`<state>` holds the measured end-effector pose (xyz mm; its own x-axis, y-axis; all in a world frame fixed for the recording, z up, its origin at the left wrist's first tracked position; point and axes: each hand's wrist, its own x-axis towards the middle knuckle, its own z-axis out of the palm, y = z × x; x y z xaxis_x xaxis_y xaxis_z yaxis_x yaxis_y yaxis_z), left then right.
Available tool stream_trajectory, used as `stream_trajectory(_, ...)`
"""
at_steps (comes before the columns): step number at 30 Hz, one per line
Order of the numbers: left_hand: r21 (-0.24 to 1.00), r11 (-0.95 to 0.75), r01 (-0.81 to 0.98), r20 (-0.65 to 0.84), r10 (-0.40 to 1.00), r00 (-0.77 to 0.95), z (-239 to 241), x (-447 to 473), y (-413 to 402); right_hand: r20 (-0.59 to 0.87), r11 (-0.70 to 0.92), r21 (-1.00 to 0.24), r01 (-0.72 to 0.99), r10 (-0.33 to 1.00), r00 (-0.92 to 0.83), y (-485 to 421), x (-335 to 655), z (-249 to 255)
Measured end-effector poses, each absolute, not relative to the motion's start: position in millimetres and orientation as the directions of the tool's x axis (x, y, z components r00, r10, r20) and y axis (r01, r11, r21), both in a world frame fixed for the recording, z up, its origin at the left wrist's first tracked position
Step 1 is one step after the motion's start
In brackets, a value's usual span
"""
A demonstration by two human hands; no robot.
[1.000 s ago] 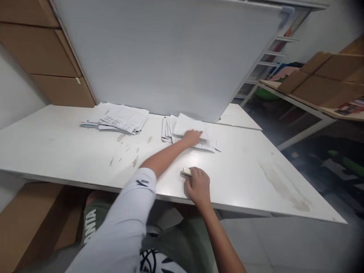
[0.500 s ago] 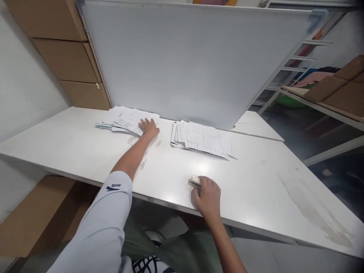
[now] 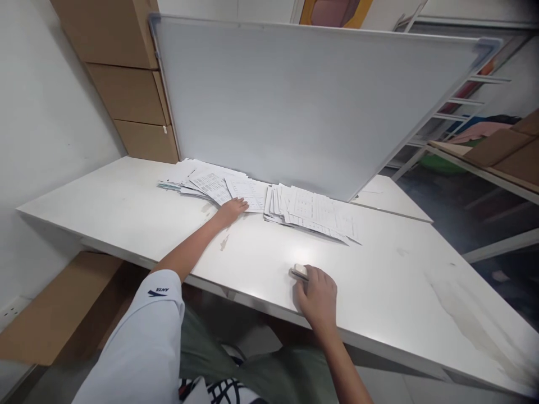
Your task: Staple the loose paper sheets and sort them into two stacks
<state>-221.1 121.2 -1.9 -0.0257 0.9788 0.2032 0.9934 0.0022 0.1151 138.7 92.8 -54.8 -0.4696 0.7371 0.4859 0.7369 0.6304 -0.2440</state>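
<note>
Since the earlier frame, a printed sheet [image 3: 250,193] has slid rightward off the left pile [image 3: 191,171] into the gap between the two piles, with my left hand [image 3: 233,210] at its near edge. Those fingers rest on the paper; whether my thumb pinches it from below I cannot tell. My right hand [image 3: 320,294] is curled around what looks like a small stapler [image 3: 300,270], near the front edge of the table [image 3: 261,258].

As I judge it, the work is partway: this sheet is out of the left pile but not yet at the stapler, and papers remain in that pile. How many in the right pile [image 3: 311,210] are finished I cannot make out.

The stapler's exposed end points left, its long axis running roughly along the table's front edge. The right pile also stretches lengthwise that way, below the whiteboard [image 3: 303,106]. The sheet's long axis is unclear, since my hand covers one corner.
</note>
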Motion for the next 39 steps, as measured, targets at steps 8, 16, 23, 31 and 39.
stream_trajectory(8,0.086,0.031,0.996,0.396,0.916,-0.063,-4.1,-210.6,86.7,0.507,0.634,-0.255,0.730,0.730,-0.458,93.3,138.4,-55.4)
stream_trajectory(16,0.141,-0.015,0.990,0.386,0.922,-0.041,-32.1,-103.8,-32.0,0.546,0.701,-0.290,0.652,0.680,-0.489,92.1,154.1,-52.6)
stream_trajectory(23,0.136,-0.050,0.989,0.309,0.951,0.006,-26.6,-14.9,-65.3,0.525,0.822,-0.268,0.503,0.562,-0.639,82.2,172.0,-46.7)
stream_trajectory(31,0.035,-0.421,0.906,0.449,0.817,0.362,-41.3,-13.7,-32.3,0.708,0.870,-0.091,0.485,0.399,-0.583,81.8,175.5,-59.4)
stream_trajectory(39,0.043,-0.454,0.890,0.680,0.666,0.306,-54.4,-14.5,-31.2,0.773,0.877,-0.075,0.474,0.352,-0.528,80.5,171.1,-61.8)
